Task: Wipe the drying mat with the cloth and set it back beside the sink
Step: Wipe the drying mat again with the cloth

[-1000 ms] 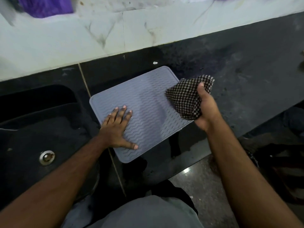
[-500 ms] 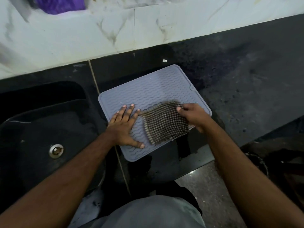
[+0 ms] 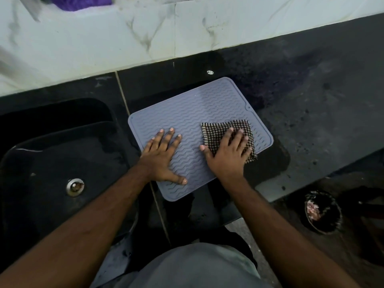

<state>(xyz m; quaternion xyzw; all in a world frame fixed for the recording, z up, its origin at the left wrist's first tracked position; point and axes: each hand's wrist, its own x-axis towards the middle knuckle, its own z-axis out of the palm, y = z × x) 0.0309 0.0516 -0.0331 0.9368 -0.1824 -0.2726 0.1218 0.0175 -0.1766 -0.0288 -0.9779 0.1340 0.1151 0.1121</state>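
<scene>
Bare black stone counter [image 3: 311,113] lies open to the right of the right hand [image 3: 227,154], and bare grey ribbed silicone mat [image 3: 187,113] ahead of both hands. Left hand [image 3: 162,156] blocks leftward; pale marble wall [image 3: 124,42] bounds the far side.

Dim, soft lighting; wide-angle bending and blur toward the edges.

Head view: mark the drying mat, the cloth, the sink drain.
drying mat [image 3: 193,113]: head view, bare ridged surface, far half.
cloth [image 3: 216,129]: head view, checked fabric left of the fingers.
sink drain [image 3: 74,187]: head view, middle of the metal ring.
</scene>
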